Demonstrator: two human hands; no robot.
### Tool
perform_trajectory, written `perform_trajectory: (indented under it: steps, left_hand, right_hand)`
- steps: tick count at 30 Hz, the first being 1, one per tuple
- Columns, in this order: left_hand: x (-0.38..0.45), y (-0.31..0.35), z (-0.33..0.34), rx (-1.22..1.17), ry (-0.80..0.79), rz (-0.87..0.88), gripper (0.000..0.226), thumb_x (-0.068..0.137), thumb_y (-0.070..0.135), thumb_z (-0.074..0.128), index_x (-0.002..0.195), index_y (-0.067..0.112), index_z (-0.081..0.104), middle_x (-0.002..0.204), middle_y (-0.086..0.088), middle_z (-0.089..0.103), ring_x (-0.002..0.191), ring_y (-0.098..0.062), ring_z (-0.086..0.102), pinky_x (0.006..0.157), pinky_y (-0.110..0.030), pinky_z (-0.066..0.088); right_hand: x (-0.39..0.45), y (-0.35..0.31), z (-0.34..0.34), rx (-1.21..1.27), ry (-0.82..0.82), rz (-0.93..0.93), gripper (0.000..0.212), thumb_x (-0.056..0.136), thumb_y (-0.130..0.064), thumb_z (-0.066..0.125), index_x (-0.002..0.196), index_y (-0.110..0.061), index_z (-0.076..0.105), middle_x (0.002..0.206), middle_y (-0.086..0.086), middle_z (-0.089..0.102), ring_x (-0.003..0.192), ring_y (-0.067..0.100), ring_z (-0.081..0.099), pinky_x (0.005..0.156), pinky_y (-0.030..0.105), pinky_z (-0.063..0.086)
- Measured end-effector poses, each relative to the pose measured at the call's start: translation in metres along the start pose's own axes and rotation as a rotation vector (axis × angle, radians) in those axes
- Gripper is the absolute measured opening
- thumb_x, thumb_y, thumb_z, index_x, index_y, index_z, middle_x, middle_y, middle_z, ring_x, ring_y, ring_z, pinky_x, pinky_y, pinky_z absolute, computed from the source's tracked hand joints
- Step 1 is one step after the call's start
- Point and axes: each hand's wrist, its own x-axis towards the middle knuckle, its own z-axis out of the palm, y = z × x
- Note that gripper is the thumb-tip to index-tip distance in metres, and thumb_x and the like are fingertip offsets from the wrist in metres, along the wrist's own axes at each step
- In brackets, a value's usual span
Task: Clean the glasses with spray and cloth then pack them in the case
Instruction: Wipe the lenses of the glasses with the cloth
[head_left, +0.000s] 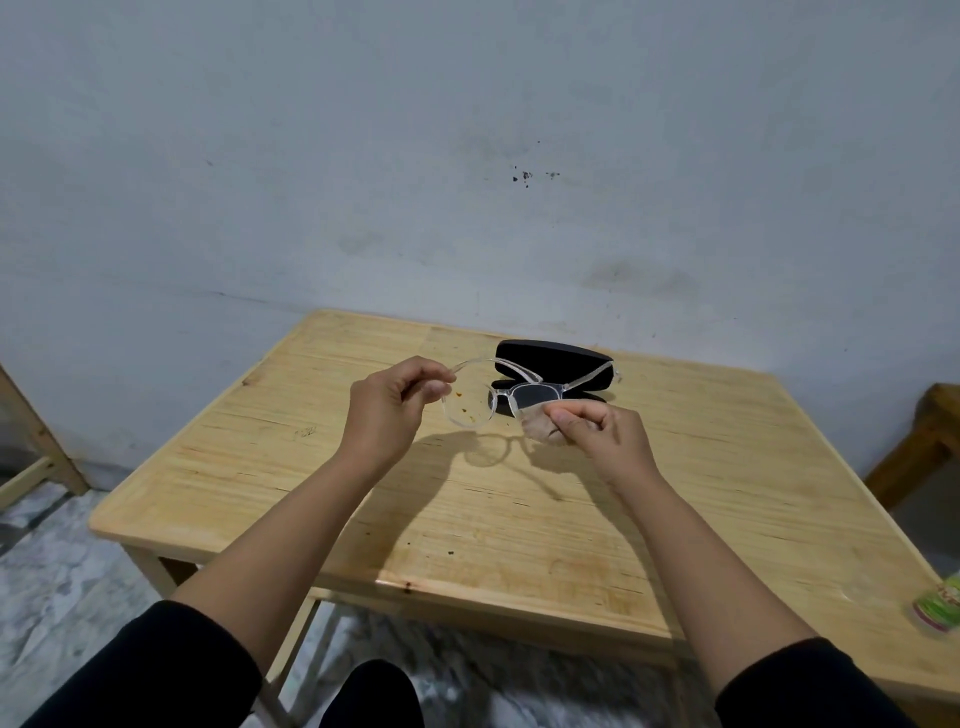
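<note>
Aloft, left hand (387, 410) pinches glasses (498, 397); right hand (602, 434) presses cloth (540, 428) on lens.

Dim, soft shadows, wide-angle edge distortion

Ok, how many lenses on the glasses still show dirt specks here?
1. The lens beside the left hand carries orange specks. The other lens looks clear, though the cloth pinched in the right hand hides its lower edge.

The glasses (498, 397) are held above the desk (311, 467), before the case (556, 364) lying at its far side; a bottle (937, 605) is seen at the desk's right edge.
</note>
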Motion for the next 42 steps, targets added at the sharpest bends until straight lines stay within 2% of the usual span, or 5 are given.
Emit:
perform_trajectory:
  steps: [4,8,19,27,42]
  left_hand:
    - [0.001,-0.001,0.000,-0.048,0.064,-0.088,0.021,0.083,0.006,0.063,0.077,0.024,0.070,0.075,0.015,0.072,0.078,-0.003,0.069,0.079,-0.020,0.052]
    - [0.001,-0.002,0.004,-0.113,0.107,-0.180,0.021,0.082,0.004,0.063,0.076,0.023,0.070,0.075,0.015,0.072,0.079,-0.007,0.070,0.083,-0.028,0.053]
    - [-0.006,0.004,0.011,-0.139,0.111,-0.176,0.020,0.083,0.004,0.062,0.076,0.021,0.069,0.080,0.007,0.072,0.080,-0.008,0.070,0.084,-0.028,0.054]
    - [-0.009,0.009,0.019,-0.148,0.077,-0.151,0.023,0.082,0.003,0.063,0.074,0.024,0.069,0.076,0.007,0.071,0.079,-0.008,0.070,0.074,-0.011,0.051]
    - [-0.015,0.013,0.032,-0.005,0.036,0.037,0.017,0.080,-0.001,0.064,0.078,0.015,0.069,0.073,0.010,0.070,0.075,0.002,0.065,0.067,-0.004,0.045]
  right_hand:
    - [-0.003,-0.002,0.008,0.081,0.052,0.078,0.016,0.079,-0.002,0.070,0.091,-0.013,0.072,0.058,-0.012,0.068,0.060,0.000,0.064,0.060,0.012,0.049]
    - [-0.007,0.004,0.025,0.256,0.278,0.222,0.012,0.081,-0.007,0.069,0.086,-0.017,0.074,0.091,0.007,0.074,0.088,0.021,0.069,0.087,0.034,0.054]
    - [-0.018,-0.018,0.070,0.771,0.271,0.441,0.013,0.085,0.003,0.060,0.084,-0.009,0.065,0.078,0.004,0.068,0.067,0.008,0.066,0.084,0.026,0.052]
    - [-0.007,-0.017,0.091,0.550,0.452,0.340,0.015,0.083,-0.006,0.067,0.083,-0.020,0.070,0.091,-0.008,0.070,0.094,0.013,0.066,0.087,0.024,0.050]
    - [-0.014,-0.019,0.099,0.439,0.517,0.257,0.020,0.091,-0.014,0.057,0.105,-0.018,0.071,0.100,-0.005,0.071,0.091,0.006,0.065,0.075,0.011,0.047]
